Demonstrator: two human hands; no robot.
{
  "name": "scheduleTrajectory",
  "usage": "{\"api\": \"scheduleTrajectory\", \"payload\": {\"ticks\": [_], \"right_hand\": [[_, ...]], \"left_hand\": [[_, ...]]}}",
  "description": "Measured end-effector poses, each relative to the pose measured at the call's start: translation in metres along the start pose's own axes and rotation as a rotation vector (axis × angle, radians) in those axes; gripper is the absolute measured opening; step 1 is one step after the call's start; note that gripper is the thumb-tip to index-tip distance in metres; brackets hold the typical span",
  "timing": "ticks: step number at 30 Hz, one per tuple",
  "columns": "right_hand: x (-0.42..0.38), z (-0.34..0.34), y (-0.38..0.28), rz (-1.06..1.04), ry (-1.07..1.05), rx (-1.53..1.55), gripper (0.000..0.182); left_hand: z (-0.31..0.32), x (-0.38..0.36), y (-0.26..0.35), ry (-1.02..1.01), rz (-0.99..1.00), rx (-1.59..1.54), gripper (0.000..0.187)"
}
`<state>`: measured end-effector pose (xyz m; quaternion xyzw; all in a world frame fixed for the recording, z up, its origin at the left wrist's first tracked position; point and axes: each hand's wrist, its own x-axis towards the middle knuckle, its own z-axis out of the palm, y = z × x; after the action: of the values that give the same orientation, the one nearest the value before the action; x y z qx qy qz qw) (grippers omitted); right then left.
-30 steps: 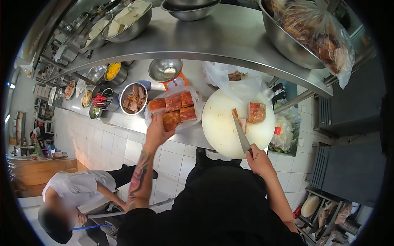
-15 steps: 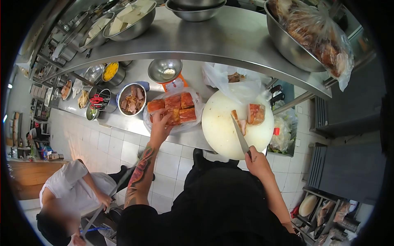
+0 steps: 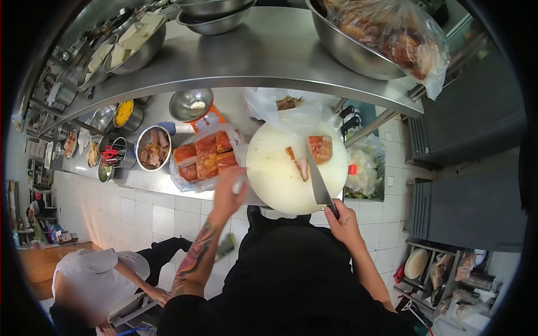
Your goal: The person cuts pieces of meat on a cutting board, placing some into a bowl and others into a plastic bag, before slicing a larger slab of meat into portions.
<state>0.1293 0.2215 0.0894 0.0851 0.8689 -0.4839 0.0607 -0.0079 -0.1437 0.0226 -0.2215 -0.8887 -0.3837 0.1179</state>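
Observation:
My right hand [image 3: 343,222] is closed round the dark handle of a knife [image 3: 320,189]. Its blade slants over the round white cutting board [image 3: 269,187], with the tip at the left side of a block of reddish-brown roasted meat [image 3: 321,150]. Left of the blade lie a cut slice [image 3: 303,169] and a smaller piece [image 3: 290,153]. Between the board and a plastic bag of several meat blocks [image 3: 206,157] is my left hand [image 3: 228,191], smeared by motion. Something whitish shows at its fingers; I cannot make out whether it is held.
A bowl of sliced meat [image 3: 153,148] and a pot of red-handled tools [image 3: 114,154] stand to the left. Behind the bag, a metal bowl [image 3: 191,105] rests on an orange scale [image 3: 208,120]. A steel shelf [image 3: 269,59] spans above. A co-worker [image 3: 106,274] is at lower left.
My left hand has come off the meat blocks, back and toward the board. The knife has moved right, from the slice to the block's side. The whole view has shifted.

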Motion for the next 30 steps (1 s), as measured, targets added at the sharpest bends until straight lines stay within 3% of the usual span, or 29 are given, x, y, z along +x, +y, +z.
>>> {"api": "scheduleTrajectory", "payload": {"ticks": [3,5,6,8,9,11,21,23,26,27,30], "right_hand": [[-0.007,-0.008,0.022,0.095,0.063,0.112,0.020],[-0.011,-0.016,0.022,0.198,0.085,0.170,0.020],[-0.013,-0.018,0.025,0.197,0.088,0.170,0.020],[-0.016,-0.020,0.033,0.124,0.097,0.167,0.020],[-0.017,-0.022,0.034,0.125,0.103,0.171,0.020],[-0.021,-0.022,0.035,0.091,0.092,0.153,0.020],[-0.038,-0.030,0.040,0.169,0.100,0.165,0.020],[-0.038,-0.039,0.039,0.137,0.093,0.057,0.021],[-0.038,-0.042,0.042,0.133,0.119,0.077,0.021],[-0.038,-0.042,0.044,0.132,0.113,0.074,0.021],[-0.035,-0.042,0.047,0.106,0.111,0.072,0.021]], "left_hand": [[0.054,0.051,0.051,-0.205,0.112,-0.093,0.054],[0.087,0.089,0.052,-0.190,0.288,0.019,0.053],[0.096,0.103,0.045,-0.189,0.292,0.019,0.053],[0.110,0.124,0.035,-0.489,0.284,0.167,0.039],[0.112,0.130,0.033,-0.493,0.290,0.168,0.039],[0.109,0.136,0.026,-0.603,0.220,0.252,0.022],[0.101,0.106,0.018,-0.570,0.183,0.259,0.020],[0.099,0.106,0.027,-0.539,-0.098,-0.164,0.030],[0.121,0.103,0.038,-0.458,-0.173,-0.428,0.033],[0.127,0.101,0.046,-0.454,-0.178,-0.429,0.033],[0.138,0.097,0.064,-0.387,-0.113,-0.055,0.043]]}}
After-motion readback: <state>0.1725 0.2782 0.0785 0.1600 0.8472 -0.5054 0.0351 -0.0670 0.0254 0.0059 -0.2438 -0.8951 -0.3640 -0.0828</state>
